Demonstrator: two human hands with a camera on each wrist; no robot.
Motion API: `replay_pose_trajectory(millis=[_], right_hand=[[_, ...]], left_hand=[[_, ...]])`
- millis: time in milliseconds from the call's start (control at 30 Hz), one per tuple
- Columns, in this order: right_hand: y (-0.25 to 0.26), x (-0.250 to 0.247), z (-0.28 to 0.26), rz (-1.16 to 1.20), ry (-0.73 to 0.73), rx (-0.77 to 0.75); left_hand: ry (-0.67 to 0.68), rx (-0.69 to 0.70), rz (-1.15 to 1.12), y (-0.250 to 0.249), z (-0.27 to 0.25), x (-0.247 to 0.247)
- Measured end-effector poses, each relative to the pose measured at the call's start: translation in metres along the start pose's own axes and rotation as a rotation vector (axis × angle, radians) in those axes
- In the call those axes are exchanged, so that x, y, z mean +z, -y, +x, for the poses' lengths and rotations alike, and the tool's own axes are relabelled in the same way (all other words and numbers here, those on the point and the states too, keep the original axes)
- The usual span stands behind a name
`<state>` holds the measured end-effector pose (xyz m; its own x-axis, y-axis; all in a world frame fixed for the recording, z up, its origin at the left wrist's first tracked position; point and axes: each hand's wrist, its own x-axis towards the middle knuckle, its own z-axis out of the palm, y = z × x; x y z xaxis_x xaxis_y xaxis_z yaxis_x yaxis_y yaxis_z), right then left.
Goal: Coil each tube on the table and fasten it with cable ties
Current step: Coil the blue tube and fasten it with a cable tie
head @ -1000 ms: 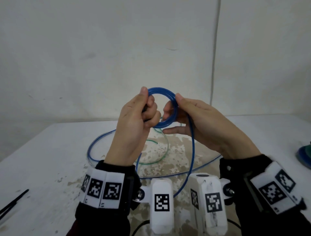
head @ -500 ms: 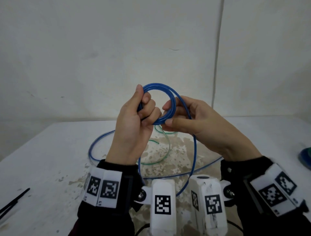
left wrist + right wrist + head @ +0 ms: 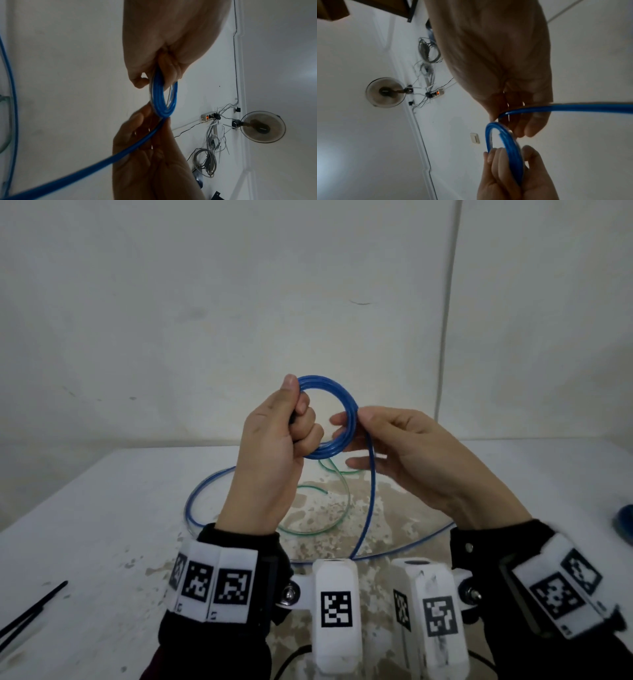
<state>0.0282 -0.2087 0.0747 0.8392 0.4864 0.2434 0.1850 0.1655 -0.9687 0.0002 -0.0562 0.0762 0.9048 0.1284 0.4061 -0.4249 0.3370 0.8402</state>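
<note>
- Head view: the left hand point(image 3: 274, 446) is clenched round the small blue coil point(image 3: 330, 417), thumb up against its top, held in the air over the middle of the table point(image 3: 102, 508).
- Its partner, the right hand point(image 3: 407, 453), has loosely bent fingers at the coil's right side, guiding the free run of blue tube point(image 3: 368, 501) down to the table; whether it pinches the tube I can't quite tell.
- Much of the tube lies in a wide loop on the table, so I'd say the winding is partway along.
- To do it well: feed each new turn flat against the last, matching their size, and keep the left grip firm so the turns don't spring apart.
- Watch the green tube point(image 3: 337, 508) lying inside the blue loop; it could snag.
- Ties point(image 3: 27, 614) wait by the near left edge.
</note>
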Motion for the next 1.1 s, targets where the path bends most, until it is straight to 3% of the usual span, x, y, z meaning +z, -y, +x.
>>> replay_pose_trajectory(millis=[100,200,433,733,867,1033,1100], right_hand=[[0.003,-0.007,-0.001,-0.113,-0.099,-0.033],[0.004,-0.010,-0.004,-0.157,-0.086,0.009],[-0.003,0.002,-0.001,0.091,0.066,0.077],[-0.006,0.005,0.005,0.055,-0.030,-0.108],[-0.004,0.005,0.003,0.091,0.018,-0.078],[-0.001,0.000,0.002,0.182,0.055,-0.056],[-0.002,-0.003,0.003,0.114,0.057,-0.040]], left_hand=[[0.006,0.021,0.070,0.001,0.000,0.001],[-0.013,0.035,0.102,0.002,0.000,0.000],[-0.005,0.074,-0.058,0.008,-0.001,0.004],[0.018,0.100,-0.089,0.015,-0.003,0.017],[-0.009,0.100,-0.074,0.012,-0.002,0.013],[0.225,-0.106,-0.096,0.005,-0.001,0.003],[0.293,-0.186,0.003,0.002,-0.001,-0.002]])
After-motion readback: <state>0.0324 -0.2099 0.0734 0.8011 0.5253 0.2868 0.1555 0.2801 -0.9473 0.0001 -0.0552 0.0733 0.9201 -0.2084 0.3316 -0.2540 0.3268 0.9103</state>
